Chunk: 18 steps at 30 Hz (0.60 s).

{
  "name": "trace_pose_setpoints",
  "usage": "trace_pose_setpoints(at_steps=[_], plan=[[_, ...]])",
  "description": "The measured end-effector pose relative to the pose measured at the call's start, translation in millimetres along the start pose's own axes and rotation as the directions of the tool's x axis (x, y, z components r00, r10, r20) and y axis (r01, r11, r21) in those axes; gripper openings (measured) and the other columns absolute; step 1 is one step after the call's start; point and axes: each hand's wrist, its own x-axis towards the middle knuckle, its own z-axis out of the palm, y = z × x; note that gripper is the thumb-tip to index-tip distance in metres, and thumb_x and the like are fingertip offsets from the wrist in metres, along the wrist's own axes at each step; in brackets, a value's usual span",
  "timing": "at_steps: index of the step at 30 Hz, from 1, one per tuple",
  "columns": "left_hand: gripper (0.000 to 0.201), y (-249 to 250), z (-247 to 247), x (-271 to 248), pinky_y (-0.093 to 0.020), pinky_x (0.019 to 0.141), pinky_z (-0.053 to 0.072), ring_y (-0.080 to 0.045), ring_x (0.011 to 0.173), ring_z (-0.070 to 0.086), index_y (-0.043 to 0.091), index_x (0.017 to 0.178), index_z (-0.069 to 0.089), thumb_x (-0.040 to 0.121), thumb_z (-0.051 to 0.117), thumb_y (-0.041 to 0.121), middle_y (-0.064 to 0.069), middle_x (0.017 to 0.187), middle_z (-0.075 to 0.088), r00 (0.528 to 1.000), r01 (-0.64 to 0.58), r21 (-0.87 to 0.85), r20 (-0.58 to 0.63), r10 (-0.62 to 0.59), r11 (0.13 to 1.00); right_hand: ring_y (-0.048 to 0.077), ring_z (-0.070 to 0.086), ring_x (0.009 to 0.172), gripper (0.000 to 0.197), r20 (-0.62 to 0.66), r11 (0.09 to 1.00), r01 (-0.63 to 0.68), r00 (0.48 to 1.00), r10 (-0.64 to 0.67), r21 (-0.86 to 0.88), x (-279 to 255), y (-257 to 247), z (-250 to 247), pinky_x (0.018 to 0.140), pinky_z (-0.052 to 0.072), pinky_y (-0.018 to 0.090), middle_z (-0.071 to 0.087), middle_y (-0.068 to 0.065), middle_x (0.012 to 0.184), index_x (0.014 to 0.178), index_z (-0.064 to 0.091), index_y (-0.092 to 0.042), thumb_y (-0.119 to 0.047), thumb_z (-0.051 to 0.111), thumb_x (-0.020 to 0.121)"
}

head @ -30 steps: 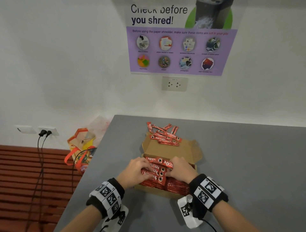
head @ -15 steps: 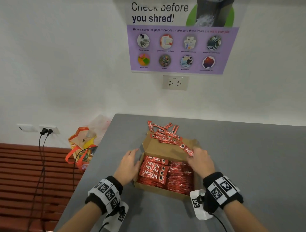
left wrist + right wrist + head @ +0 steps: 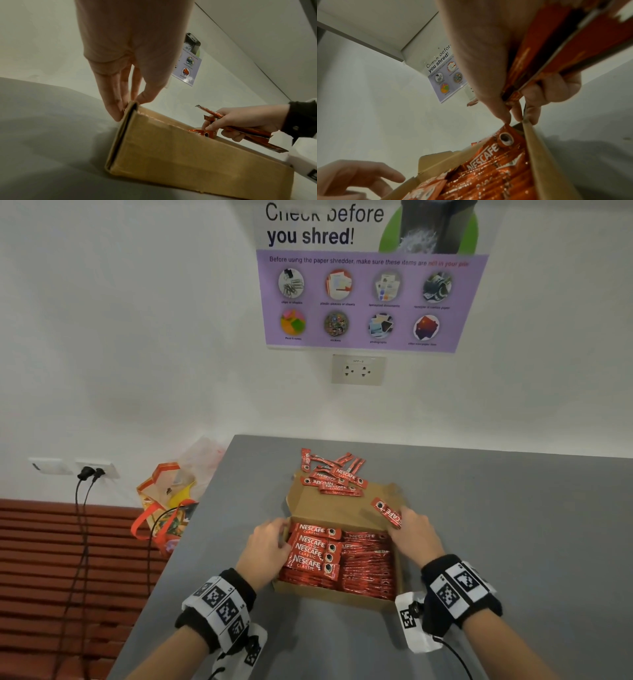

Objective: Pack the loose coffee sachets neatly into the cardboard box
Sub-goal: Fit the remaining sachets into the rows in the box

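Box [image 3: 337, 510] sits on grey table [image 3: 513, 525], seemingly against white wall [image 3: 137, 337].

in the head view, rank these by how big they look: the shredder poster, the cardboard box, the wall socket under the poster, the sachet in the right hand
Largest to smallest as they appear:
1. shredder poster
2. cardboard box
3. wall socket
4. sachet in the right hand

The box sits nearer the camera than the poster, so true sizes may differ.

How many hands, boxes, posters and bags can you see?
hands: 2 (left hand, right hand)
box: 1
poster: 1
bag: 1
total: 5
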Motion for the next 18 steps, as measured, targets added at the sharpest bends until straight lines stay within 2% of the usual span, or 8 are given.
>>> trace_pose_setpoints(at_steps=[3,5,8,10,13,18], plan=[[0.032,1,0,0,-0.019,0.088,0.043,-0.012,0.107,0.053,0.011,0.125,0.052,0.093,0.052,0.019,-0.003,0.121,0.053,0.998,-0.053,0.047,-0.035,0.055,0.997,0.021,0.059,0.077,0.012,0.009,1.000,0.001,1.000,-0.001,0.031,1,1,0,0.070,0.049,0.033,0.060,0.004,0.087,0.092,0.053,-0.013,-0.025,0.057,0.091],[0.034,3,0,0,-0.015,0.097,0.033,-0.010,0.117,0.046,0.014,0.128,0.051,0.095,0.048,0.020,0.000,0.129,0.049,0.985,-0.169,0.105,-0.017,0.172,0.980,0.019,0.061,0.077,0.017,0.037,0.997,-0.002,0.999,-0.001,0.075,2,2,2,0.072,0.051,0.033,0.061,0.002,0.087,0.091,0.054,-0.014,-0.030,0.059,0.090],[0.042,10,3,-1,-0.009,0.106,0.010,-0.008,0.136,0.029,0.016,0.140,0.040,0.098,0.042,0.020,0.003,0.146,0.037,0.932,-0.352,0.186,0.157,0.326,0.917,0.014,0.061,0.078,0.023,0.065,0.995,0.004,0.998,-0.011,0.100,3,5,4,0.073,0.052,0.030,0.062,-0.002,0.087,0.092,0.055,-0.017,-0.036,0.066,0.084],[0.047,14,6,-3,-0.011,0.108,0.003,-0.008,0.142,0.018,0.017,0.145,0.030,0.100,0.039,0.025,0.004,0.152,0.028,0.901,-0.403,0.212,0.265,0.344,0.890,0.014,0.061,0.080,0.025,0.060,0.995,0.007,0.998,-0.013,0.096,2,6,4,0.076,0.051,0.030,0.062,-0.003,0.090,0.096,0.056,-0.018,-0.035,0.069,0.082],[0.052,15,11,-4,-0.019,0.114,0.004,-0.010,0.144,0.013,0.016,0.148,0.022,0.100,0.037,0.031,0.002,0.155,0.021,0.893,-0.388,0.244,0.339,0.297,0.889,0.015,0.059,0.084,0.026,0.043,0.998,0.022,0.999,-0.025,0.063,0,6,2,0.078,0.049,0.029,0.060,-0.004,0.092,0.101,0.057,-0.018,-0.031,0.069,0.083],[0.054,11,15,-3,-0.025,0.117,0.008,-0.010,0.143,0.014,0.016,0.148,0.021,0.100,0.036,0.036,0.001,0.155,0.021,0.887,-0.375,0.273,0.385,0.256,0.886,0.017,0.063,0.090,0.026,0.007,0.999,0.026,1.000,-0.026,0.035,-1,6,1,0.079,0.051,0.031,0.065,-0.001,0.099,0.106,0.059,-0.018,-0.031,0.067,0.084]])
